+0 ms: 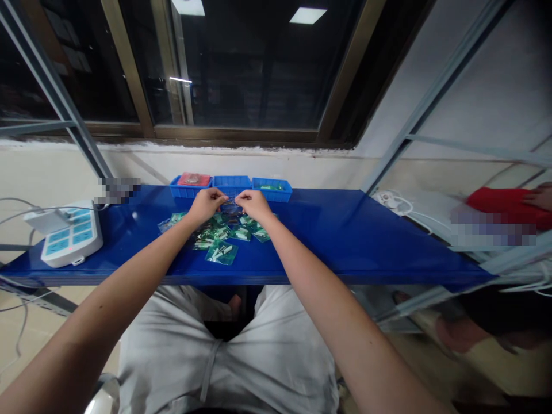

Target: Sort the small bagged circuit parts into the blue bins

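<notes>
My left hand and my right hand face each other above the blue table, fingertips pinched. Stretched between them is what looks like a small clear plastic bag, its contents too small to make out. Just below lies a loose heap of green-tinted clear packets with white and thin metallic pieces inside. One packet rests nearest the table's front edge. Behind my hands stand three blue bins: the left one carries a red packet, and the right one contains green pieces.
A white power strip with a plugged-in adapter sits at the table's left end. Grey metal posts rise at both sides. The blue table runs under a window. At right, another person's hand is near a red item.
</notes>
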A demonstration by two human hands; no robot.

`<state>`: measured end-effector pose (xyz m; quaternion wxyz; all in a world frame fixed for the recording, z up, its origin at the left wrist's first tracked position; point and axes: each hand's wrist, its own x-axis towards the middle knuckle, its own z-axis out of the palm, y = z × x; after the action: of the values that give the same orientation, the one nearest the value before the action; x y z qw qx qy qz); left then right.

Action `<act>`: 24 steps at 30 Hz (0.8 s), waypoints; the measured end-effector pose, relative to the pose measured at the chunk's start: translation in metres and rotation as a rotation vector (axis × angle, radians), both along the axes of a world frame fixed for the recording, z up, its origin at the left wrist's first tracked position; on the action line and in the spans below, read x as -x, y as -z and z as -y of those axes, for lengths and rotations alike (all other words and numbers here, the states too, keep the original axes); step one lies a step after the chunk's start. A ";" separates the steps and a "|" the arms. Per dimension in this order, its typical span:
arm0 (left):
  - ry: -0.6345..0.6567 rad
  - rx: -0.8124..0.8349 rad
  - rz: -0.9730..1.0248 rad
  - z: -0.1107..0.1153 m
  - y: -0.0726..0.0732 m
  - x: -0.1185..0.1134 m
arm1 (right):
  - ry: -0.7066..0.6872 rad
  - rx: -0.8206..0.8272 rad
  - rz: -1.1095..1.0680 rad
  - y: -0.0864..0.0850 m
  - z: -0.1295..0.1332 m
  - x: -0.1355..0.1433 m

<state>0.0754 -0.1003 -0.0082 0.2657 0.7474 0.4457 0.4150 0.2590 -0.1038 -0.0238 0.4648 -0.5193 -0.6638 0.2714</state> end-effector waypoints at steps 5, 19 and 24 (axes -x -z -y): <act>-0.044 -0.098 -0.069 0.003 0.001 0.000 | -0.015 0.025 -0.012 0.001 0.000 0.001; 0.041 -0.003 -0.076 -0.007 0.013 0.003 | -0.030 0.161 -0.179 -0.006 0.009 0.005; 0.067 0.063 -0.017 -0.007 0.011 0.003 | -0.050 0.162 -0.195 -0.007 0.010 0.004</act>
<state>0.0724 -0.0928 -0.0192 0.2991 0.7567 0.4354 0.3852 0.2546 -0.1135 -0.0167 0.4768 -0.5094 -0.6043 0.3848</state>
